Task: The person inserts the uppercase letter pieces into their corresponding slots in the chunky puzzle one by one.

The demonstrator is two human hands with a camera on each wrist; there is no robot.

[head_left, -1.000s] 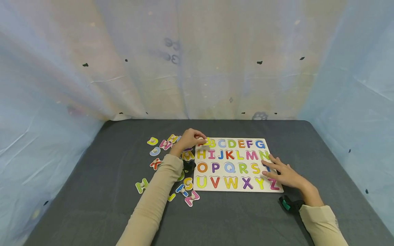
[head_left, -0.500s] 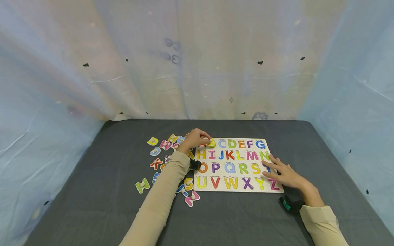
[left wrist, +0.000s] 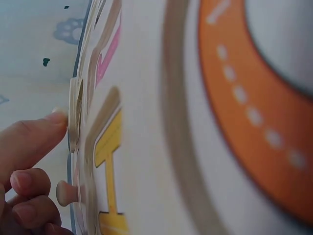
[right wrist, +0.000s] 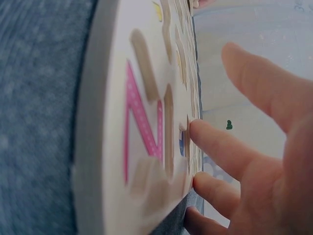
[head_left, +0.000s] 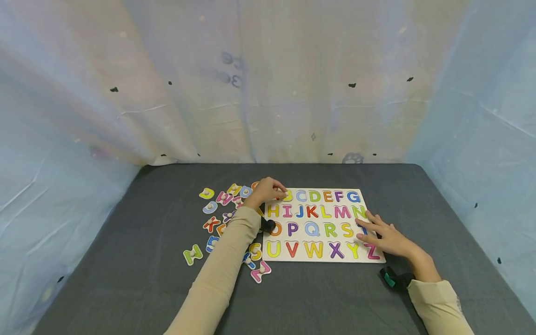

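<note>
With thumb and finger, my left hand (head_left: 268, 190) pinches a yellow letter B piece (head_left: 288, 198) at the top left of a white alphabet puzzle board (head_left: 322, 237). In the left wrist view the thumb tip is at a thin wooden piece (left wrist: 73, 117) that stands slightly proud of the board. Below it shows a round knob (left wrist: 66, 193), close to the curled fingers. The left hand covers most of the A place. My right hand (head_left: 389, 238) rests spread on the board's right edge, its fingertips over the T and close to the Z.
Several loose knobbed letters lie left of the board, among them a green H-like piece (head_left: 192, 254), a red K (head_left: 211, 224), a pink W (head_left: 224, 198) and a pink Z (head_left: 261, 271). The left forearm hides others. Pale curtains (head_left: 293, 83) surround the dark table (head_left: 125, 270).
My left hand has moved slightly right and brought the yellow B piece from beside the B place down over it. The right hand stays where it was.
</note>
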